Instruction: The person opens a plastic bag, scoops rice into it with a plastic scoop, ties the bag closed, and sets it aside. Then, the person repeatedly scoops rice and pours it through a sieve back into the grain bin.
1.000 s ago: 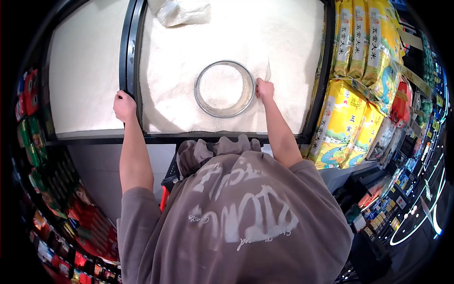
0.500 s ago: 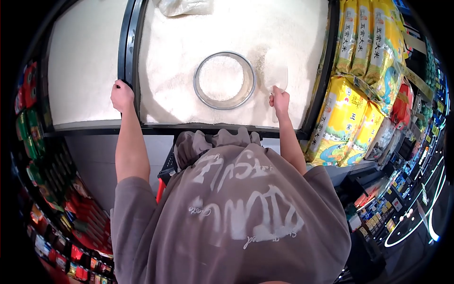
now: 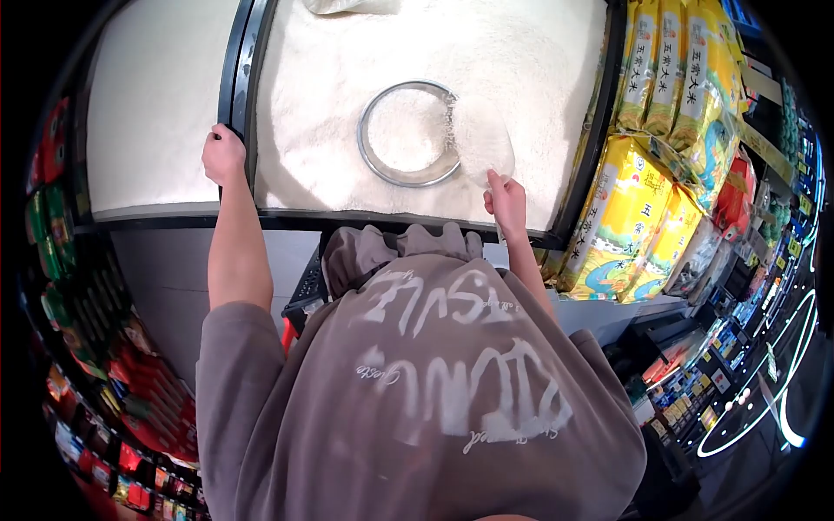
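A round metal-rimmed container stands in the white rice of the right bin, with rice inside it. My right hand is closed round the handle of a clear scoop. The scoop is tilted over the container's right rim, and grains fall from its edge into the container. My left hand is closed on the black divider between the two bins, left of the container.
Another bin of white rice lies left of the divider. A pale bag rests at the top of the right bin. Yellow rice bags are stacked at the right. Red packets fill shelves at the lower left.
The scoop has dipped into the rice, come up and swung left over the container's rim, where it now sheds grains. My left hand keeps its hold on the divider. The view has shifted slightly.
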Demonstrator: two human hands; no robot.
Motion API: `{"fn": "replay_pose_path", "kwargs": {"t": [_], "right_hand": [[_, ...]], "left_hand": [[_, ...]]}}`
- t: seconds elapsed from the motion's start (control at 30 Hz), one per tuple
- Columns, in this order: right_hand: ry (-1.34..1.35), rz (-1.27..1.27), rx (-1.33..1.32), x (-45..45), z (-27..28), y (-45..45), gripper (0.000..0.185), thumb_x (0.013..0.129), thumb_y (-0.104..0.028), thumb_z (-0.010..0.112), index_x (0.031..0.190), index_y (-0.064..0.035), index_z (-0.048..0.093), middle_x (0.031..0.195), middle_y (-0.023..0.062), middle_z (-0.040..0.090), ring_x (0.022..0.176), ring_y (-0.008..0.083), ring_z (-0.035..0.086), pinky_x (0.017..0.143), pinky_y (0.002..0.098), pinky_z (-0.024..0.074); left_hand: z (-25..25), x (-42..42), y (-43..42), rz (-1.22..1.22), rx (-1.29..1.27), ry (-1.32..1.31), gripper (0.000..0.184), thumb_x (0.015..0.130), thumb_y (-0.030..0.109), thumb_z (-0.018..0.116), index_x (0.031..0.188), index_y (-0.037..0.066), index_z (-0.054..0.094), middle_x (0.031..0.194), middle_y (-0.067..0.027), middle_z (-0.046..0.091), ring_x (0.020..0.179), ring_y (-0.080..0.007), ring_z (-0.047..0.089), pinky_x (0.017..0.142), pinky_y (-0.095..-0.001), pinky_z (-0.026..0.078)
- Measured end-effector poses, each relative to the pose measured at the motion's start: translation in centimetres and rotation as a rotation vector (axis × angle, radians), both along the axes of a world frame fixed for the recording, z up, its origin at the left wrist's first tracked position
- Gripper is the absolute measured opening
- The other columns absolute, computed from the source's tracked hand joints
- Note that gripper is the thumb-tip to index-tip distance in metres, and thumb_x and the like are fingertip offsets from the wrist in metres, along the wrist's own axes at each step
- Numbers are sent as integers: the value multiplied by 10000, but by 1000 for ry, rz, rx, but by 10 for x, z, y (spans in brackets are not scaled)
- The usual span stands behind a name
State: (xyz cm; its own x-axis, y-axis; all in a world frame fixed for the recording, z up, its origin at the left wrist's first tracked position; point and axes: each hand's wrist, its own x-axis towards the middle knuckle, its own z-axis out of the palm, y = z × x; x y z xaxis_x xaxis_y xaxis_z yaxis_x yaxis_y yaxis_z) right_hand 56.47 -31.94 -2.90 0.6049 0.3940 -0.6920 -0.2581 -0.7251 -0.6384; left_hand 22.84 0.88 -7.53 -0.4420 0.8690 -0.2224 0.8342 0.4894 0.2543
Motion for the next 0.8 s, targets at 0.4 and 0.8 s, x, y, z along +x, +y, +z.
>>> {"fn": "replay_pose_path", "kwargs": {"t": [0.4,0.8], "right_hand": [[-14,30,41,6,-4,-4,243,878,-225,585,859,17,580,625,34,549,490,81,488,441,223,393],[-120,106,23,8,2,4,249,856,-224,597,762,6,582,566,25,556,479,79,496,457,248,388]], "left_hand": [[2,-1,0,-2,5,8,519,891,430,317,961,77,691,977,-154,682,936,-347,635,830,-438,482],[-3,-4,1,-13,10,16,525,889,434,316,970,74,690,993,-160,679,952,-348,633,839,-441,477]]}}
